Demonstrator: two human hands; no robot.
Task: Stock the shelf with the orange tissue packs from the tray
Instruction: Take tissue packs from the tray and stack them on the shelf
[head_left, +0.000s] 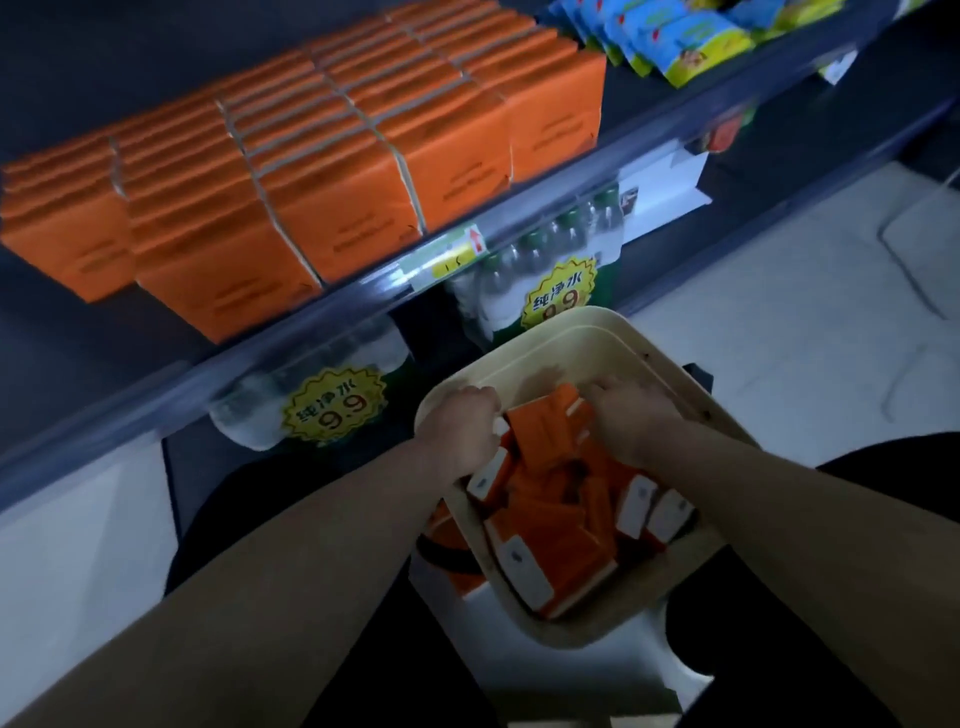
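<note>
Okay, my left hand (462, 428) and right hand (631, 423) curl round orange tissue packs (545, 434). Probably light, squashy, slick: clamp the flat sides.

I read "纯净水 9.9" on a yellow starburst sticker (335, 406) stuck to a shrink-wrapped pack of clear water bottles (244, 415) below the front edge of the dark metal shelf (156, 395). A second starburst sticker (561, 299) on the neighbouring bottle pack (493, 296) says the same. I can't make out the yellow-green price tag (452, 252) on that edge. The print on the orange tissue packs (343, 208) and the white labels (522, 569) in the cream plastic tray (571, 325) are also too blurred to read.
</note>
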